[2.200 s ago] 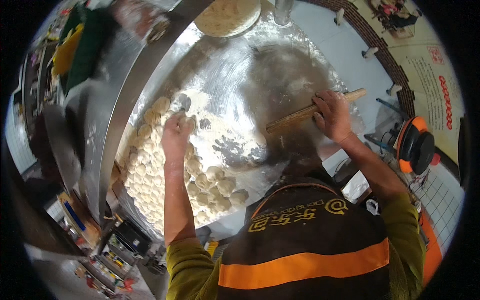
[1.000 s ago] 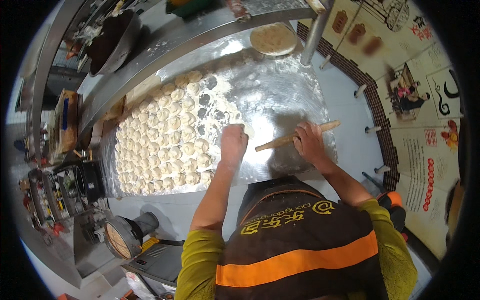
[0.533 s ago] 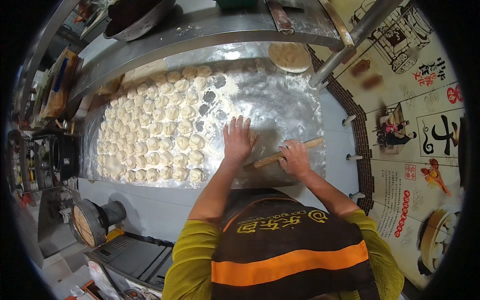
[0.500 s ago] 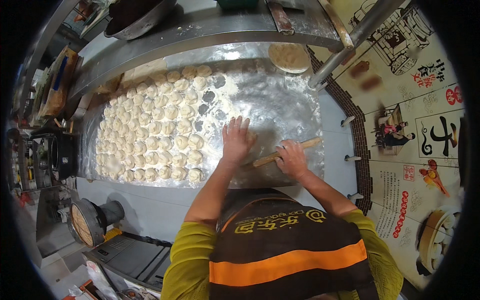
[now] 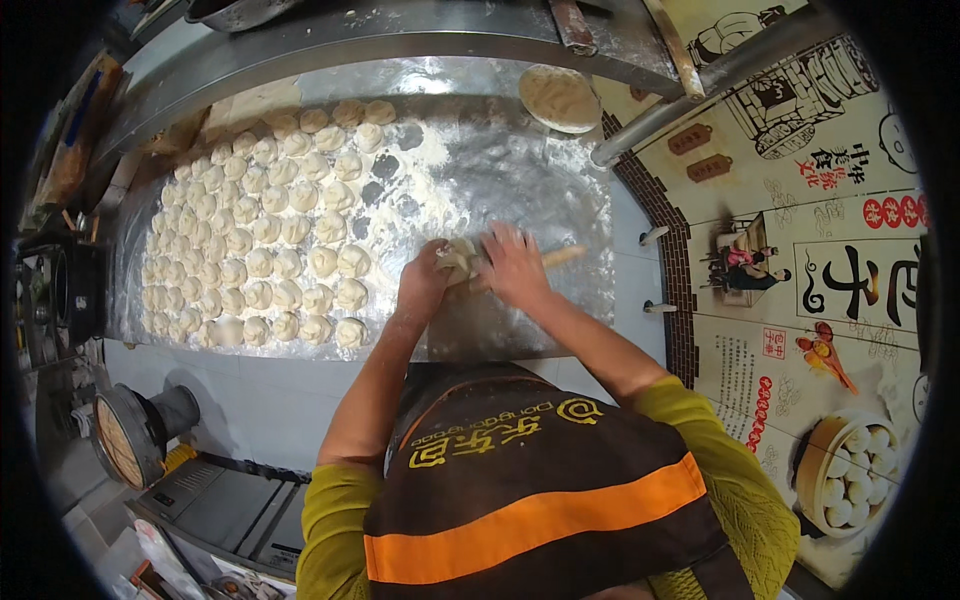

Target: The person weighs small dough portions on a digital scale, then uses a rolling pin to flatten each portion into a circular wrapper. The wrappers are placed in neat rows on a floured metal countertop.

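Note:
A small pale piece of dough is gripped at its left edge by my left hand, over the floured metal table. My right hand lies across a wooden rolling pin, its fingers stretched out and their tips close to the dough. The pin slants under the right palm; its right end sticks out, while its middle is hidden by the hand. Left of my hands, filled and pleated buns stand in rows on the table.
Loose flour covers the metal worktop. A round tray of pale powder sits at the far right. A metal shelf spans the back, held by a post. A printed wall bounds the right side.
My left hand has lifted off the tabletop and now grips the dough. My right hand has moved left along the rolling pin towards it. The whole view has shifted slightly.

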The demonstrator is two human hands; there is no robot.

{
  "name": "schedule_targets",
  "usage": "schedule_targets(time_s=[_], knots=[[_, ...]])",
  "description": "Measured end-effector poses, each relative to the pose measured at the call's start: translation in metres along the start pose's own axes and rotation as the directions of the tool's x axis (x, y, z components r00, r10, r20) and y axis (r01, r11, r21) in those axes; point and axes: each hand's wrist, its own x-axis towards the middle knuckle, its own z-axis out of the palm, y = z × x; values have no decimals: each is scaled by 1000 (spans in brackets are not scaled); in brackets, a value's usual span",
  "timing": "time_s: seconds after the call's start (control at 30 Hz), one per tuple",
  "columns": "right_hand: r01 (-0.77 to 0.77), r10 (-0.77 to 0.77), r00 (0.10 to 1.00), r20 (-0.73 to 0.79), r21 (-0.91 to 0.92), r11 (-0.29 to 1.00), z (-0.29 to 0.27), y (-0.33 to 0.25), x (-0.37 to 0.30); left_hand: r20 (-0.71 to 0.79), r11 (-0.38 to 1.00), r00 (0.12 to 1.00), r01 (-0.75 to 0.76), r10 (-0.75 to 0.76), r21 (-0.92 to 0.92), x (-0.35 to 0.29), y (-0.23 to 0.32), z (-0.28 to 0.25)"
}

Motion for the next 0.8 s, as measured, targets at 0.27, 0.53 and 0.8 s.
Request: schedule_targets(time_s=[0.27, 0.53, 0.8], knots=[[22, -25, 993, 118, 28, 999, -6, -5, -20, 159, 993, 987, -39, 21, 111, 11, 7, -8], [-118, 115, 986, -119, -18, 993, 13, -4, 17, -94, 996, 994, -56, 50, -65, 4, 6, 7], [-54, 55, 989, 140, -7, 999, -12, -22, -55, 120, 983, 991, 40, -62, 177, 12, 2, 1]])
